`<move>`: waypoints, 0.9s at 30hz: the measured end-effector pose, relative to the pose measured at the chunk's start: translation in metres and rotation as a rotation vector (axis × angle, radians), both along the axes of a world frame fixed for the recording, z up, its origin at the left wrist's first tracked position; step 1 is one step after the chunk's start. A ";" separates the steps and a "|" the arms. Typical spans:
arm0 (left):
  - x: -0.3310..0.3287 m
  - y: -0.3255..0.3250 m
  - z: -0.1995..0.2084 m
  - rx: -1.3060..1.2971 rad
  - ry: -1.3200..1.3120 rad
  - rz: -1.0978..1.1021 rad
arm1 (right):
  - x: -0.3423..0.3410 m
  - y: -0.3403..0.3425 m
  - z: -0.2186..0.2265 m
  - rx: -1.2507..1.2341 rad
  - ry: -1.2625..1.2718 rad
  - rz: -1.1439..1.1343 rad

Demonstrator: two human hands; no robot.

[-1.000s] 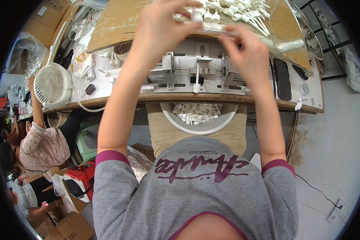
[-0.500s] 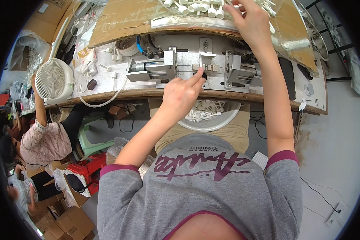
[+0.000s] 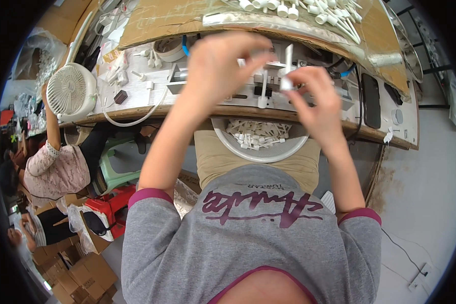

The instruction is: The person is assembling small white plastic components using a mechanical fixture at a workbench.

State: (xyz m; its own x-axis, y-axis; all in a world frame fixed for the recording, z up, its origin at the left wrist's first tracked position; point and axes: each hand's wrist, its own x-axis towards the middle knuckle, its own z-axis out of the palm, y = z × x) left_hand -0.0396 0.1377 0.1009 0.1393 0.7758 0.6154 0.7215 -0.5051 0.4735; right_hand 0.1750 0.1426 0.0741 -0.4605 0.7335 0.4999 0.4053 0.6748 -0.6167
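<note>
My right hand (image 3: pixel 316 104) pinches a white plastic stem with a cup-shaped head (image 3: pixel 289 61) between thumb and fingers. The stem points up, away from me, and the head sits at the fingertips. Over the left side of the metal clamping fixture (image 3: pixel 347 96) hovers my left hand (image 3: pixel 223 63), smeared by motion, so whether its fingers hold anything is unclear. Between the hands, another white stemmed piece (image 3: pixel 263 91) lies at the fixture's middle, its near end toward the bench edge. My hands and forearms hide much of the fixture.
More white stemmed pieces (image 3: pixel 334 15) lie on cardboard (image 3: pixel 162 23) at the back. A white basket (image 3: pixel 273 156) of similar pieces rests on my lap. A fan (image 3: pixel 72 92) stands left, a phone (image 3: pixel 371 101) lies right. A person in pink (image 3: pixel 58 169) is at the left.
My right hand has come back from the pile on the cardboard to the fixture with a white stemmed piece. My left hand has lifted off the fixture's middle, moving up and away.
</note>
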 end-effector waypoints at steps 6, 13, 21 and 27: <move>-0.004 0.097 0.023 0.260 0.119 0.115 | -0.010 -0.030 -0.049 0.328 -0.349 0.003; 0.015 0.139 0.028 -0.034 0.263 0.134 | -0.028 -0.019 -0.046 0.333 -0.529 -0.045; 0.003 0.043 0.041 -0.228 -0.333 -0.018 | -0.019 0.000 -0.014 0.005 -0.395 0.108; 0.010 -0.041 -0.007 -0.082 0.065 -0.064 | -0.015 0.122 0.039 0.477 -0.154 -0.256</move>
State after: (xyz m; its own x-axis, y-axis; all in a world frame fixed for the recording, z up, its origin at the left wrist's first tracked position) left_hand -0.0293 0.0964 0.0939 0.2279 0.8115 0.5380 0.7197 -0.5126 0.4683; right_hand 0.1598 0.2649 0.1135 -0.3915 0.5409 0.7444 0.6540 0.7327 -0.1885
